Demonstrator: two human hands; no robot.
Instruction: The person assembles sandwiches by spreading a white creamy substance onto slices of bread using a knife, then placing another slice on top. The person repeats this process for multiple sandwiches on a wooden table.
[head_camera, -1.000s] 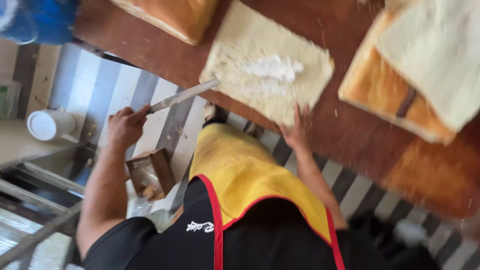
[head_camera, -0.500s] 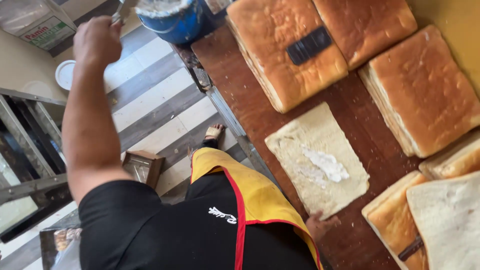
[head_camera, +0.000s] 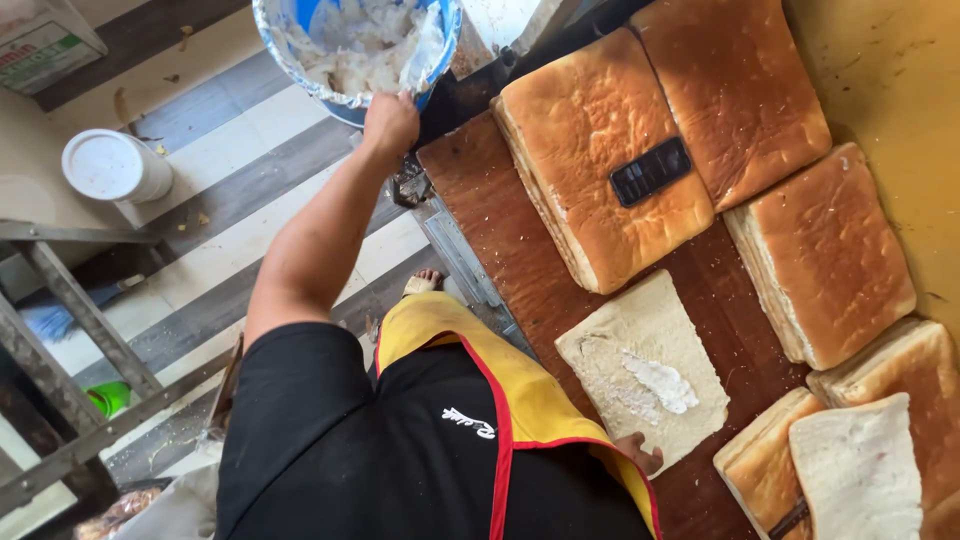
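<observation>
The left hand (head_camera: 390, 120) was up at the near rim of the blue bucket (head_camera: 355, 50), off beyond the far-left corner of the wooden surface (head_camera: 500, 230). The fingers were curled into a closed grip at that rim, but whether they had a tool or only the plastic liner could not be made out. White spread filled the inside of the bucket.

Down at the near edge of the surface, the right hand (head_camera: 640, 455) showed only a few fingertips, pressed on the near corner of the flat bread slice (head_camera: 645, 380). The fingers lay loose and flat, gripping nothing, and the rest of the hand was hidden behind the yellow apron (head_camera: 520, 400).

That slice lay flat by the near edge, with a streak of white spread (head_camera: 660, 382) across its middle. Just beyond it sat a big golden loaf (head_camera: 600, 160) with a small dark rectangular object (head_camera: 650, 171) on its crust. Another loaf (head_camera: 730, 90) touched it at the far edge, and a third (head_camera: 825, 255) stood toward the right edge. At the near-right corner a white slice (head_camera: 855, 470) rested on top of more bread.

On the striped floor (head_camera: 230, 150), well apart from the surface, stood a white lidded tub (head_camera: 112, 167).
</observation>
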